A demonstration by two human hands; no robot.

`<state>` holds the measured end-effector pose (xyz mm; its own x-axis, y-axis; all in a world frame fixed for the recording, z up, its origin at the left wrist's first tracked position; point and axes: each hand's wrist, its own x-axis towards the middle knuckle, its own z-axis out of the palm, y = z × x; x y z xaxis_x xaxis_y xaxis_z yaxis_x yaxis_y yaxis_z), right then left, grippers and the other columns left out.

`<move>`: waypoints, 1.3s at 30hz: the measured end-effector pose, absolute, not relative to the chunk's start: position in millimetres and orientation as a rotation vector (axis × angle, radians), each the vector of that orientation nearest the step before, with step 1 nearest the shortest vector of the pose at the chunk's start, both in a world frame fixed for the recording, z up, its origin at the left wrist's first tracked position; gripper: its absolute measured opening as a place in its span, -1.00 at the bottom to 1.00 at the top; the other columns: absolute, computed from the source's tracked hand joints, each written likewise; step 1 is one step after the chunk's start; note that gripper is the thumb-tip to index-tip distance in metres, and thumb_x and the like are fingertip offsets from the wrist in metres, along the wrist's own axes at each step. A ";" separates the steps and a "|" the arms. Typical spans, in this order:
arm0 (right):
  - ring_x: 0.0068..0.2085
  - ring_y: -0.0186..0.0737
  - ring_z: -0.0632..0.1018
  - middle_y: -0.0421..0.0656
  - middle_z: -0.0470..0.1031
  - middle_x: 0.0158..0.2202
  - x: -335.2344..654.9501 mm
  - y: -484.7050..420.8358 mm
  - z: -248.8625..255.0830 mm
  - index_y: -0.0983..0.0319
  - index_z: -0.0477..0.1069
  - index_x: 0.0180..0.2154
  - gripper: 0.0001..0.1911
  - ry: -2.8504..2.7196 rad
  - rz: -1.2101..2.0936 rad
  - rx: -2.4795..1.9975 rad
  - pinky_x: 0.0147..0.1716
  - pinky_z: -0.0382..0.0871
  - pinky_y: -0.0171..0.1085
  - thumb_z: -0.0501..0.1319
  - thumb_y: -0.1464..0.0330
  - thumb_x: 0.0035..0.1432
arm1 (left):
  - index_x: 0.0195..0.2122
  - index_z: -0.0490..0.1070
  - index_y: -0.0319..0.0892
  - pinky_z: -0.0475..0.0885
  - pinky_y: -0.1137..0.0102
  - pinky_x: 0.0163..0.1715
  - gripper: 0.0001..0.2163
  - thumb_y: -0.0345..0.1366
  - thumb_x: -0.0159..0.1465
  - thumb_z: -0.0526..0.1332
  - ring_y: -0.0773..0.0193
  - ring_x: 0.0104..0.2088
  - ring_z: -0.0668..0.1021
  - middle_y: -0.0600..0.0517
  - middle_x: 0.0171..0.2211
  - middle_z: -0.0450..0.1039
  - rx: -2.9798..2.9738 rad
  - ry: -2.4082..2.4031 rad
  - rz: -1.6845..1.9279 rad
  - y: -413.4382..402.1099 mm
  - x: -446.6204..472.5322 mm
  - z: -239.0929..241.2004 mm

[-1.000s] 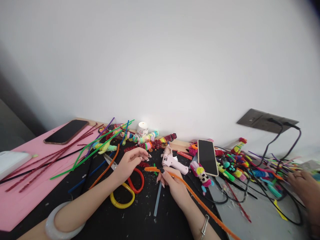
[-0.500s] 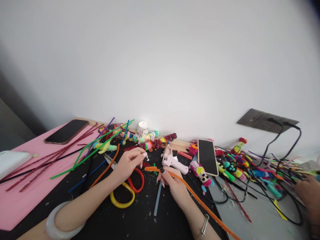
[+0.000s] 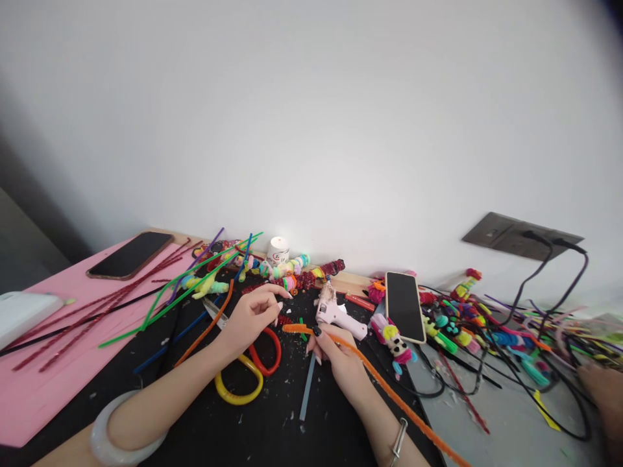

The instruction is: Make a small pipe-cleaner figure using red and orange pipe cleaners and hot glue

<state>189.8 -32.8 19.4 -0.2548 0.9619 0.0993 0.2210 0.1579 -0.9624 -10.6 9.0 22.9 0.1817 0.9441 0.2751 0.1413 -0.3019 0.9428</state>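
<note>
My right hand (image 3: pixel 343 363) pinches an orange pipe cleaner (image 3: pixel 384 387) near its folded end, and the rest trails over my wrist to the lower right. My left hand (image 3: pixel 256 314) hovers just left of that end, thumb and forefinger apart with nothing between them. Under my left forearm lie scissors (image 3: pixel 238 399) with one yellow and one red handle loop. A pale pink glue gun (image 3: pixel 342 319) rests beyond my right hand. Close below my right fingers is a translucent glue stick (image 3: pixel 307 389).
A pink board (image 3: pixel 53 363) at left bears a dark phone (image 3: pixel 130 255) and red tinsel stems (image 3: pixel 104 305). Pipe-cleaner figures and a white paper cup (image 3: pixel 279 250) line the wall. At right are another phone (image 3: pixel 403 305), cables, a pipe-cleaner heap and another person's hand (image 3: pixel 601 389).
My left thumb and forefinger have parted, with the forefinger stretching out. My right hand and the orange pipe cleaner stay put. The other person's hand has shifted slightly.
</note>
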 end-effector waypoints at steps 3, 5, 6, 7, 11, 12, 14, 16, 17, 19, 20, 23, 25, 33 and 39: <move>-0.57 -0.32 0.28 -0.27 0.20 -0.67 189.5 -32.6 18.9 0.25 0.39 -0.55 -0.55 -1.624 1.164 -1.159 -0.53 0.09 -0.31 0.01 0.15 0.24 | -0.62 0.31 -0.15 0.34 0.33 -0.18 -0.78 -0.33 0.17 0.15 0.11 -0.09 0.48 -0.09 -0.15 0.46 1.613 1.022 1.199 9.0 -9.4 23.1; -0.57 -0.32 0.28 -0.26 0.21 -0.67 189.3 -32.9 18.7 0.25 0.40 -0.55 -0.55 -1.625 1.162 -1.163 -0.53 0.09 -0.32 0.01 0.15 0.24 | -0.59 0.29 -0.16 0.34 0.34 -0.20 -0.81 -0.34 0.17 0.15 0.13 -0.11 0.48 -0.09 -0.12 0.45 1.604 1.010 1.182 9.3 -9.1 22.7; -0.57 -0.32 0.28 -0.26 0.21 -0.67 189.2 -33.1 18.7 0.25 0.40 -0.55 -0.55 -1.623 1.162 -1.164 -0.53 0.09 -0.32 0.01 0.15 0.24 | -0.59 0.28 -0.16 0.34 0.34 -0.20 -0.81 -0.34 0.17 0.15 0.14 -0.11 0.48 -0.09 -0.11 0.44 1.606 1.007 1.178 9.6 -9.3 22.3; -0.57 -0.32 0.29 -0.26 0.21 -0.66 189.2 -33.2 18.7 0.26 0.40 -0.55 -0.55 -1.621 1.163 -1.164 -0.52 0.09 -0.32 0.01 0.15 0.24 | -0.60 0.27 -0.16 0.33 0.34 -0.19 -0.80 -0.35 0.17 0.15 0.14 -0.09 0.47 -0.09 -0.12 0.44 1.616 1.004 1.177 9.9 -9.6 21.9; -0.57 -0.32 0.28 -0.26 0.21 -0.67 189.4 -32.7 18.6 0.25 0.39 -0.55 -0.55 -1.616 1.170 -1.155 -0.53 0.09 -0.32 0.01 0.14 0.24 | -0.63 0.28 -0.17 0.32 0.35 -0.15 -0.74 -0.34 0.21 0.14 0.14 -0.08 0.46 -0.08 -0.20 0.45 1.670 0.994 1.183 11.3 -11.4 20.8; -0.58 -0.32 0.28 -0.27 0.21 -0.67 189.5 -32.4 18.5 0.25 0.39 -0.55 -0.55 -1.616 1.169 -1.153 -0.53 0.09 -0.32 0.01 0.14 0.24 | -0.64 0.29 -0.17 0.32 0.36 -0.16 -0.72 -0.32 0.23 0.12 0.15 -0.11 0.47 -0.07 -0.22 0.45 1.678 0.992 1.179 11.5 -11.6 20.8; -0.58 -0.32 0.27 -0.27 0.20 -0.67 189.6 -32.0 18.2 0.25 0.40 -0.56 -0.54 -1.619 1.165 -1.152 -0.54 0.08 -0.32 0.02 0.13 0.25 | -0.67 0.29 -0.18 0.32 0.37 -0.19 -0.64 -0.28 0.28 0.08 0.20 -0.21 0.48 -0.05 -0.25 0.45 1.685 0.986 1.176 11.5 -11.5 20.8; -0.58 -0.32 0.28 -0.27 0.20 -0.67 189.6 -31.9 18.1 0.25 0.40 -0.55 -0.54 -1.623 1.158 -1.148 -0.53 0.08 -0.32 0.02 0.13 0.25 | -0.63 0.35 -0.19 0.32 0.38 -0.25 -0.62 -0.23 0.32 0.03 0.27 -0.36 0.47 0.00 -0.35 0.45 1.650 0.982 1.169 11.3 -10.5 20.4; -0.57 -0.32 0.28 -0.27 0.21 -0.67 189.6 -32.1 18.1 0.25 0.40 -0.55 -0.54 -1.626 1.157 -1.146 -0.53 0.08 -0.32 0.02 0.13 0.25 | -0.58 0.38 -0.19 0.33 0.38 -0.29 -0.63 -0.22 0.33 0.01 0.31 -0.44 0.45 0.03 -0.41 0.43 1.616 0.976 1.163 11.3 -9.9 20.0; -0.57 -0.32 0.28 -0.27 0.21 -0.67 189.6 -32.6 18.3 0.25 0.41 -0.55 -0.54 -1.629 1.156 -1.147 -0.53 0.09 -0.31 0.02 0.13 0.25 | -0.51 0.40 -0.19 0.34 0.39 -0.37 -0.66 -0.20 0.34 0.00 0.36 -0.55 0.40 0.06 -0.45 0.41 1.544 0.952 1.151 11.5 -8.5 18.8; -0.57 -0.32 0.28 -0.27 0.21 -0.67 189.7 -32.9 18.5 0.25 0.41 -0.55 -0.54 -1.629 1.156 -1.151 -0.53 0.09 -0.31 0.02 0.13 0.26 | -0.50 0.40 -0.20 0.35 0.39 -0.39 -0.67 -0.19 0.34 0.01 0.38 -0.57 0.39 0.05 -0.40 0.43 1.525 0.939 1.144 11.8 -7.8 18.2; -0.57 -0.33 0.28 -0.27 0.20 -0.67 189.9 -33.2 18.6 0.25 0.41 -0.55 -0.54 -1.625 1.155 -1.150 -0.53 0.10 -0.32 0.02 0.14 0.26 | -0.49 0.44 -0.22 0.38 0.38 -0.42 -0.71 -0.21 0.30 0.07 0.40 -0.55 0.42 -0.05 -0.13 0.45 1.548 0.951 1.126 12.7 -6.9 17.5; -0.57 -0.33 0.28 -0.27 0.20 -0.67 190.2 -32.8 18.0 0.25 0.41 -0.55 -0.54 -1.621 1.153 -1.138 -0.53 0.09 -0.32 0.02 0.14 0.26 | -0.43 0.50 -0.21 0.37 0.39 -0.44 -0.79 -0.23 0.25 0.15 0.37 -0.50 0.46 -0.08 -0.03 0.43 1.571 1.015 1.110 13.1 -7.2 18.1; -0.59 -0.36 0.20 -0.28 0.20 -0.68 190.9 -31.1 7.2 0.25 0.43 -0.54 -0.58 -1.451 1.242 -1.097 -0.55 0.01 -0.32 0.07 0.16 0.24 | -0.50 0.46 -0.20 0.35 0.39 -0.45 -0.67 -0.11 0.28 0.11 0.34 -0.55 0.44 0.01 -0.42 0.50 1.427 1.031 1.211 12.1 -8.6 21.2; -0.59 -0.37 0.18 -0.27 0.19 -0.66 188.8 -31.1 3.2 0.26 0.43 -0.53 -0.56 -1.228 1.338 -1.068 -0.57 -0.04 -0.33 0.11 0.08 0.20 | -0.17 0.43 -0.19 0.43 0.41 -0.36 -0.68 -0.34 0.03 0.39 0.35 -0.42 0.53 -0.01 -0.23 0.52 1.218 0.775 1.042 6.4 2.1 19.2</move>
